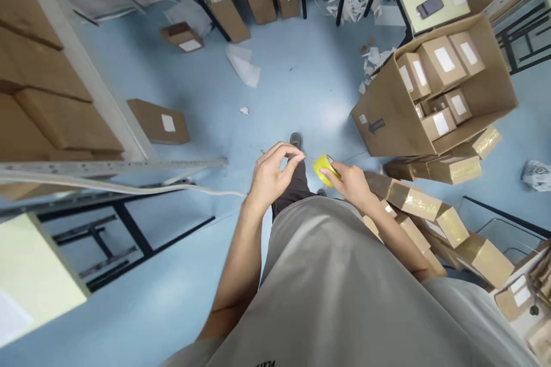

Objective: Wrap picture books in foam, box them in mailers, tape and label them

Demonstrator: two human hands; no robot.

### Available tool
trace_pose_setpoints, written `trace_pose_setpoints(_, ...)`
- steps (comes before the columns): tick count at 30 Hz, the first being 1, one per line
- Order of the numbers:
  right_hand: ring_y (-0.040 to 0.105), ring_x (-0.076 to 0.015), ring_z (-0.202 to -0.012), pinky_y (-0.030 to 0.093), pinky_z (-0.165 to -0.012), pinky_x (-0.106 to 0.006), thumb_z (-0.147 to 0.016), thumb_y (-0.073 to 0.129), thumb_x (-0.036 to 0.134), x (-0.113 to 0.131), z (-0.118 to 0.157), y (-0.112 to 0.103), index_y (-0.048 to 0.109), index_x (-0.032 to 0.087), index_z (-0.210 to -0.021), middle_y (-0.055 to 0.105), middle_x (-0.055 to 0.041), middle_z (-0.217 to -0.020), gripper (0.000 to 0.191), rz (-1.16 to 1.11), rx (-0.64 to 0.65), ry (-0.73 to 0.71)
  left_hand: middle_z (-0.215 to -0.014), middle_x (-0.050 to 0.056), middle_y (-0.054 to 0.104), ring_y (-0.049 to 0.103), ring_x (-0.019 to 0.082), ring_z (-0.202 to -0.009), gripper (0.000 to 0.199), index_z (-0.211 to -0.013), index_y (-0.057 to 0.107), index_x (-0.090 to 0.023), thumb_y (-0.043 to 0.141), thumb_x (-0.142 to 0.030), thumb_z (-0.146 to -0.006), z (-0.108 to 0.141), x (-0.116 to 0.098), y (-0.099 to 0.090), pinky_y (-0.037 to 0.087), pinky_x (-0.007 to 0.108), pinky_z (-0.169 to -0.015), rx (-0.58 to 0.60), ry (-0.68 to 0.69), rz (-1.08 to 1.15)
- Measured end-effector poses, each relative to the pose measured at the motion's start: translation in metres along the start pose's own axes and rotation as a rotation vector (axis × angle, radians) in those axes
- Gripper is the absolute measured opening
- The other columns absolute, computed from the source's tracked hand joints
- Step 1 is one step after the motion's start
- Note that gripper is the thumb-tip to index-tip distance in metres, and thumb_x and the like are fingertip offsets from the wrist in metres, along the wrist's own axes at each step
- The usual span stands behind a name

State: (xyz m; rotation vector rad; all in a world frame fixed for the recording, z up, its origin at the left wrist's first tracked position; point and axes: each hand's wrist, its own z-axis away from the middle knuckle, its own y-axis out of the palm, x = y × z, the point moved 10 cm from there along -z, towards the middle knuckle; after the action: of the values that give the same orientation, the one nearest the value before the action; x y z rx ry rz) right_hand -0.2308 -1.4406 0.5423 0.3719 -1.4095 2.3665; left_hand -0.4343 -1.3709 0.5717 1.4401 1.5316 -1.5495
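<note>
In the head view my right hand is wrapped round a roll of yellow tape, thumb on its near side. A short gap to the left, my left hand is raised with thumb and forefinger pinched together. Whatever lies between those fingertips is too small to make out. Both hands are in front of my body, above the blue floor, with my leg and a dark shoe below them.
A large open carton of smaller labelled boxes stands to the right. Several taped boxes line the floor below it. On the left are a shelf of cartons and a white cable. A phone lies on the far table.
</note>
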Motion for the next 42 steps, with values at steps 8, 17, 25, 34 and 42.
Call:
trace_pose_setpoints(8,0.076,-0.0200,-0.065,0.048,-0.068,-0.027,-0.114,0.055,0.055,0.071,-0.167,-0.104,0.062,0.026,-0.091,0.076,0.0020,-0.068,0.039,-0.318,0.057,-0.043,-0.089,0.003,0.078,0.075,0.020,-0.087,0.031,-0.097,0.074,-0.023,0.069,-0.052,-0.105,-0.246,0.103,-0.028,0.061,0.034,-0.092,0.332,-0.180,0.277)
trace_pose_setpoints(17,0.083,-0.0256,-0.079,0.051,-0.079,-0.030,-0.119,0.051,0.050,-0.006,-0.339,-0.210,0.072,0.022,-0.104,0.080,-0.0047,-0.068,0.038,-0.295,-0.057,0.388,-0.096,0.006,0.082,0.076,0.023,-0.093,0.032,-0.095,0.078,-0.023,0.069,-0.053,-0.102,-0.518,0.128,0.004,0.062,0.036,-0.094,0.469,-0.022,0.229)
trace_pose_setpoints(25,0.082,-0.0226,-0.078,0.050,-0.078,-0.028,-0.119,0.052,0.045,-0.050,-0.499,-0.333,0.070,0.024,-0.102,0.087,-0.0031,-0.080,0.032,-0.408,-0.097,0.182,-0.095,0.005,0.082,0.076,0.023,-0.093,0.036,-0.091,0.075,-0.024,0.070,-0.058,-0.098,-0.754,0.152,0.045,0.063,0.038,-0.096,0.376,-0.023,0.099)
trace_pose_setpoints(34,0.084,-0.0262,-0.092,0.051,-0.082,-0.030,-0.122,0.050,0.048,-0.151,-0.648,-0.509,0.069,0.024,-0.110,0.082,-0.0029,-0.080,0.033,-0.248,-0.132,0.345,-0.095,0.004,0.082,0.075,0.022,-0.090,0.028,-0.094,0.079,-0.025,0.075,-0.051,-0.101,-0.954,0.098,0.078,0.062,0.035,-0.089,0.315,0.147,0.052)
trace_pose_setpoints(42,0.081,-0.0347,-0.094,0.061,-0.087,-0.042,-0.116,0.047,0.038,-0.210,-0.719,-0.638,0.058,0.012,-0.141,0.082,-0.0153,-0.099,0.038,0.065,-0.431,0.405,-0.099,0.006,0.078,0.074,0.021,-0.095,0.027,-0.101,0.074,-0.022,0.071,-0.049,-0.105,-1.117,0.089,0.160,0.062,0.034,-0.092,0.172,0.229,0.204)
